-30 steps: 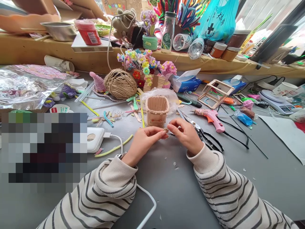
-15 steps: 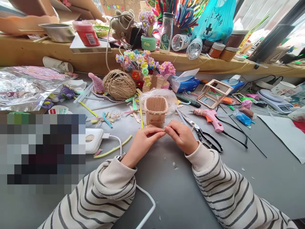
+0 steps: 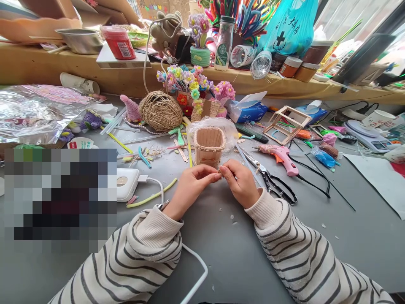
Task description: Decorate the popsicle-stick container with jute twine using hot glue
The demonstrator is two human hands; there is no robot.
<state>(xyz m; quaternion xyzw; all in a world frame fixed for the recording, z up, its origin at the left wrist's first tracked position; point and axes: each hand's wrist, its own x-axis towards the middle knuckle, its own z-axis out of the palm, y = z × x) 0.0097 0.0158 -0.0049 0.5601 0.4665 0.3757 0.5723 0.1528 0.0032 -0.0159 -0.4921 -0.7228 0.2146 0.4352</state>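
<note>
My left hand (image 3: 198, 185) and my right hand (image 3: 242, 181) meet fingertip to fingertip over the grey table. Both are closed in a pinch on something tiny and brownish, too small to name. Just behind the fingers stands a small wooden-stick basket (image 3: 209, 147), upright, with a braided twine rim. Clear crumpled plastic (image 3: 230, 131) lies around its back. To the right of my right hand rest black-handled scissors (image 3: 268, 175) and a pink glue gun (image 3: 283, 159). A ball of twine (image 3: 160, 110) sits behind, to the left.
A white power bank (image 3: 127, 185) with a cable lies left of my left hand, beside a yellow-green pipe cleaner (image 3: 153, 199). Farther back are pipe-cleaner flowers (image 3: 190, 82), a blue tissue pack (image 3: 248, 112) and a wooden stick frame (image 3: 286, 125). White paper (image 3: 376, 181) lies at right.
The whole view has shifted slightly, with things appearing a little farther right. My hands keep nearly the same pinch in front of the basket.
</note>
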